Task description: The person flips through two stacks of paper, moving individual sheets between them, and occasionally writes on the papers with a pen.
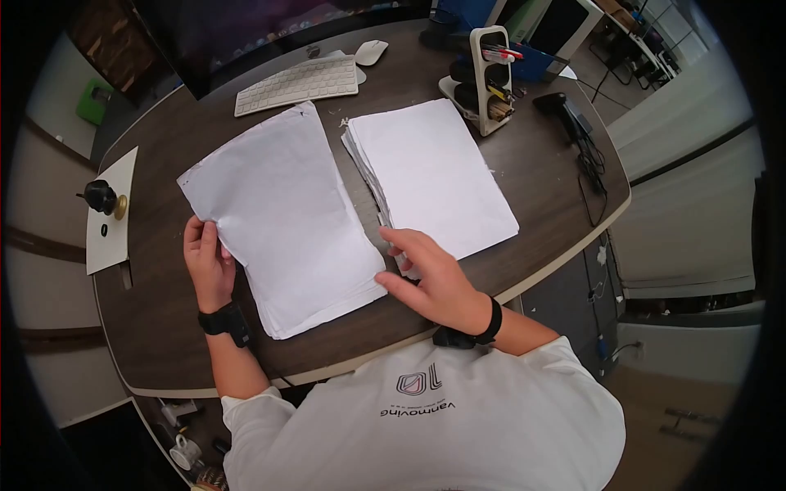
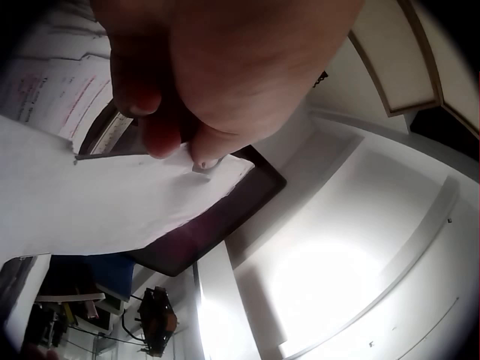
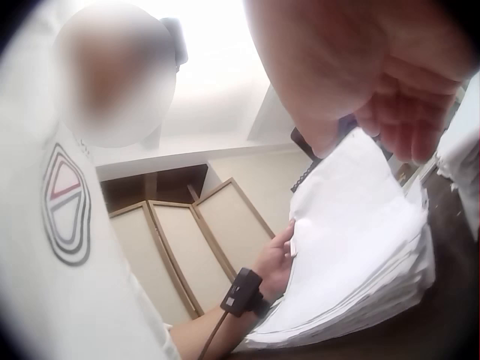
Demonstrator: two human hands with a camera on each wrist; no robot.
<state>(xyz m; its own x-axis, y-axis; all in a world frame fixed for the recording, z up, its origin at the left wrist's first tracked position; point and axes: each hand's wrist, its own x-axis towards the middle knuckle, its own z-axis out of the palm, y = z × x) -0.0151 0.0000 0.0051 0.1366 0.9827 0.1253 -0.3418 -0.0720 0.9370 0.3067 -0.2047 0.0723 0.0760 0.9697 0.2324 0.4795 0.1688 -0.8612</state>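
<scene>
A stack of white paper [image 1: 278,213] lies on the left of the desk, its left side raised a little. My left hand [image 1: 211,266] pinches that side between thumb and fingers; in the left wrist view the thumb [image 2: 214,146] presses on the sheet's edge [image 2: 112,202]. Beside the stack's lower right corner is my right hand [image 1: 438,282], fingers spread and loosely bent, holding nothing; whether its thumb touches the corner I cannot tell. Many layered sheets [image 3: 360,240] show in the right wrist view. A second paper stack [image 1: 434,172] lies to the right.
Behind the stacks are a keyboard [image 1: 299,83], a mouse [image 1: 372,52] and a monitor [image 1: 270,33]. A white pen holder [image 1: 483,82] stands at the back right, near a black device with a cable [image 1: 565,114]. A white board [image 1: 115,237] with a small black object lies far left.
</scene>
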